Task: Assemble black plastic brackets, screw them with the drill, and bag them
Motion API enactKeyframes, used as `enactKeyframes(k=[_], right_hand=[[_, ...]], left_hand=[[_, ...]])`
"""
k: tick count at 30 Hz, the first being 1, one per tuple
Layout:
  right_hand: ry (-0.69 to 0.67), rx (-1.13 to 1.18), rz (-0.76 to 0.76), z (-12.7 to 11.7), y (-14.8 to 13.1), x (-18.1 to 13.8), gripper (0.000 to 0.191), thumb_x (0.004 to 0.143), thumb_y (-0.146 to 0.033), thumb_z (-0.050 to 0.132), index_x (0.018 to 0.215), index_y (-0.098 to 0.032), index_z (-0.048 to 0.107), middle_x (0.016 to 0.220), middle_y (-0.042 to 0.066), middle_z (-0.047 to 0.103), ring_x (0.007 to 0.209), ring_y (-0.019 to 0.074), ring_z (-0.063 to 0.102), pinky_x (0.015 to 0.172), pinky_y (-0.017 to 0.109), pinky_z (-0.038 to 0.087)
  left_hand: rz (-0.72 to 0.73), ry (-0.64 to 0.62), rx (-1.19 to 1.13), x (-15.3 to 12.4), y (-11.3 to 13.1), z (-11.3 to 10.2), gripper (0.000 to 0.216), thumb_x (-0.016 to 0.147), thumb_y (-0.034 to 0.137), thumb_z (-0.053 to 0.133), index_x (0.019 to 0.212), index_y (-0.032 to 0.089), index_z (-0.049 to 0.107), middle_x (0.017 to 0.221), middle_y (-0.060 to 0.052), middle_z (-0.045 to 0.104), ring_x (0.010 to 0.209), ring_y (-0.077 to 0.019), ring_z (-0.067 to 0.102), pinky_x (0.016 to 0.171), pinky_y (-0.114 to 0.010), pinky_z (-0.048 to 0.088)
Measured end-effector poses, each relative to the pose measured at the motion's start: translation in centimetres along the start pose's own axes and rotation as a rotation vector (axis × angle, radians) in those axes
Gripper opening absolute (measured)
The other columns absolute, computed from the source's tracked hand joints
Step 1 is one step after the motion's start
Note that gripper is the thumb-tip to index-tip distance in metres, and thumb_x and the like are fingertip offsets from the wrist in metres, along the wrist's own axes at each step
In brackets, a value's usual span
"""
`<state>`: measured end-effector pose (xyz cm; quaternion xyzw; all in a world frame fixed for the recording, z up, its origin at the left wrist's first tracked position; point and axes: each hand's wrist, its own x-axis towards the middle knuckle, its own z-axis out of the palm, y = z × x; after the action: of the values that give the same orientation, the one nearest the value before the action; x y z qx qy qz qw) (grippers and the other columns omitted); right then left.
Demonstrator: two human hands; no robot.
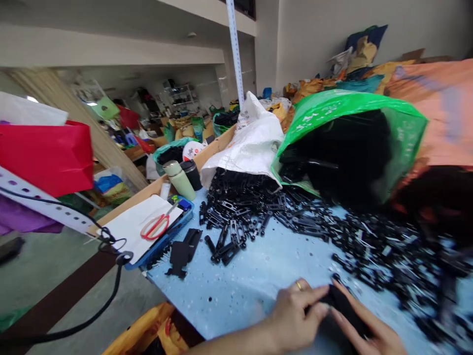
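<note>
Low in the head view, my left hand (pixel 295 313) is closed, its thumb and forefinger pinching the near end of a black part (pixel 342 308). My right hand (pixel 373 325) wraps the other side of that same part, fingers along its edge. Its exact kind is hidden by the fingers and blur. Just beyond the fingertips, a spread of small black plastic pieces (pixel 369 246) covers the right of the blue table (pixel 251 281). Two flat black pieces (pixel 181 256) lie to the left of my hands.
Black parts spill from a white sack (pixel 254 138) and a green bag (pixel 351 103) at the back. A blue tray (pixel 186 217) holds paper and red-handled scissors (pixel 155 227). A green bottle (pixel 179 180) and dark cup (pixel 191 173) stand behind. A cable (pixel 114 291) hangs left.
</note>
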<state>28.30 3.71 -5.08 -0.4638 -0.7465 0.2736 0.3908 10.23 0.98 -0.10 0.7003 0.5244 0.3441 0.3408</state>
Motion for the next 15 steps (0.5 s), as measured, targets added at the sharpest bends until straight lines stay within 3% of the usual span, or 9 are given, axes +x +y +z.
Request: enactKeyframes(k=[4, 8, 13, 15], right_hand=[[-0.022, -0.015, -0.045, -1.0, -4.2, 0.2, 0.042, 0.087, -0.036, 0.047, 0.125, -0.020, 0.052, 0.123, 0.008, 0.056, 0.110, 0.0216, 0.055, 0.095, 0.035, 0.045], [-0.086, -0.045, -0.125, -1.7, -7.3, -0.4, 0.045, 0.087, -0.035, 0.048, 0.130, -0.021, 0.047, 0.115, 0.009, 0.060, 0.103, 0.0214, 0.058, 0.089, 0.035, 0.049], [0.059, 0.001, -0.096, -0.6, -10.2, -2.3, 0.044, 0.091, -0.033, 0.042, 0.132, -0.020, 0.044, 0.114, 0.010, 0.060, 0.100, 0.0205, 0.058, 0.086, 0.033, 0.049], [0.060, 0.009, -0.119, 0.1, -11.3, -2.9, 0.043, 0.091, -0.032, 0.041, 0.133, -0.020, 0.043, 0.113, 0.010, 0.060, 0.103, 0.0209, 0.057, 0.088, 0.033, 0.048]], left_hand=[[0.011, 0.103, -0.017, -1.8, 1.8, -1.1, 0.038, 0.090, 0.028, 0.038, 0.126, 0.021, 0.050, 0.089, -0.007, 0.057, 0.082, -0.0158, 0.054, 0.077, -0.030, 0.047], [0.082, 0.134, -0.056, -3.6, 2.4, -1.1, 0.036, 0.090, 0.027, 0.040, 0.123, 0.020, 0.052, 0.089, -0.007, 0.056, 0.080, -0.0150, 0.053, 0.075, -0.029, 0.047], [0.068, 0.396, -0.155, -5.7, 3.7, 0.1, 0.035, 0.092, 0.023, 0.037, 0.123, 0.017, 0.052, 0.095, -0.009, 0.056, 0.087, -0.0152, 0.054, 0.077, -0.028, 0.046], [0.102, 0.435, -0.178, -6.3, 4.2, 0.3, 0.034, 0.091, 0.022, 0.039, 0.121, 0.015, 0.053, 0.094, -0.009, 0.056, 0.087, -0.0156, 0.055, 0.078, -0.028, 0.046]])
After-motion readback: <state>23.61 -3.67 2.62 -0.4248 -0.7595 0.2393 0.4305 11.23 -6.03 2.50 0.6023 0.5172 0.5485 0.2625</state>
